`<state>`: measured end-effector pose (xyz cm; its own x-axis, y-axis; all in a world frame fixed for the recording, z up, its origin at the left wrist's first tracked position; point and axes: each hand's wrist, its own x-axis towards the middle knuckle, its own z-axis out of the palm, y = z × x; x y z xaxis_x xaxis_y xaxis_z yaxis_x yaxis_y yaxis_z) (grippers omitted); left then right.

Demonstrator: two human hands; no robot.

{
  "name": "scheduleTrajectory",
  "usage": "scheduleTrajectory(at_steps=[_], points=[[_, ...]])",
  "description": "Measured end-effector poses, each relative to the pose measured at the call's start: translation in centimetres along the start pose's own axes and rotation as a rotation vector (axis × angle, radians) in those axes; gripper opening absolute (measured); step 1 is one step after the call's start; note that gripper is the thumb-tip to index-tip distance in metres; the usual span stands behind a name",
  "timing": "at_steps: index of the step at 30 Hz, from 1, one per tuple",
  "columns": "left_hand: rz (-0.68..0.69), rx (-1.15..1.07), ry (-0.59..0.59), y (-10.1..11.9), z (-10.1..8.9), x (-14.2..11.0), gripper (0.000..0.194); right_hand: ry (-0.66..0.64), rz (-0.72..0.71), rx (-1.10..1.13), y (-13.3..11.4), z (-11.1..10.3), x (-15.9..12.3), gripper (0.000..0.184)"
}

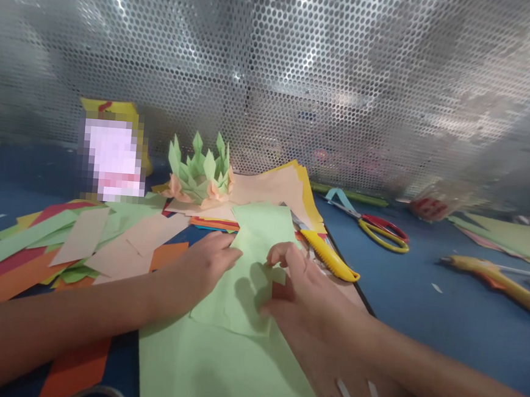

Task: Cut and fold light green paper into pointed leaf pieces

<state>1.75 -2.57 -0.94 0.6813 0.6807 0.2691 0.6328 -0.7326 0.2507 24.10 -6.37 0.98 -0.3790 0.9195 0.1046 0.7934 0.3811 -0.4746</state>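
Observation:
Light green paper strips (253, 283) lie stacked between my hands, on top of a larger light green sheet (228, 373). My left hand (207, 258) is closed at the strips' left edge, its thumb and fingertips against the paper. At their right edge, my right hand (304, 281) has its fingers curled about the paper, where a small flap stands up by the fingertips. A yellow-handled cutter knife (329, 255) rests just beyond my right hand.
A paper ornament of green and peach folded pieces (200, 172) stands behind. Cut colored strips (82, 239) are piled at left. Scissors (373, 228) and a yellow glue gun (497, 275) lie at right. A perforated metal panel (275, 71) rises at the back of the blue table (419, 333).

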Motion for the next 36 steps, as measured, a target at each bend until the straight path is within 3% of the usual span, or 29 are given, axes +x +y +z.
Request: scheduleTrajectory(at_steps=[6, 14, 25, 29, 34, 36], points=[[0.012, -0.004, 0.0, 0.1, -0.1, 0.0, 0.023, -0.144, -0.047, 0.012, -1.6, -1.0, -0.4, 0.059], [0.049, 0.025, 0.016, 0.2, -0.3, 0.0, 0.022, -0.025, -0.135, -0.027, 1.0, 0.2, 0.4, 0.092], [0.069, 0.044, 0.065, -0.4, 0.5, -0.3, 0.022, 0.049, -0.223, -0.063, 1.2, 0.4, 0.6, 0.092], [-0.002, 0.067, 0.093, -0.9, -0.5, 0.1, 0.024, 0.158, -0.308, -0.099, 1.8, -1.0, 1.4, 0.073], [-0.031, 0.213, 0.147, -2.2, -2.0, 1.1, 0.025, 0.216, -0.176, -0.328, 3.6, -4.1, 2.7, 0.024], [-0.025, 0.256, 0.139, -2.6, -2.1, 1.2, 0.026, 0.201, -0.147, -0.427, 4.8, -4.9, 3.1, 0.015]])
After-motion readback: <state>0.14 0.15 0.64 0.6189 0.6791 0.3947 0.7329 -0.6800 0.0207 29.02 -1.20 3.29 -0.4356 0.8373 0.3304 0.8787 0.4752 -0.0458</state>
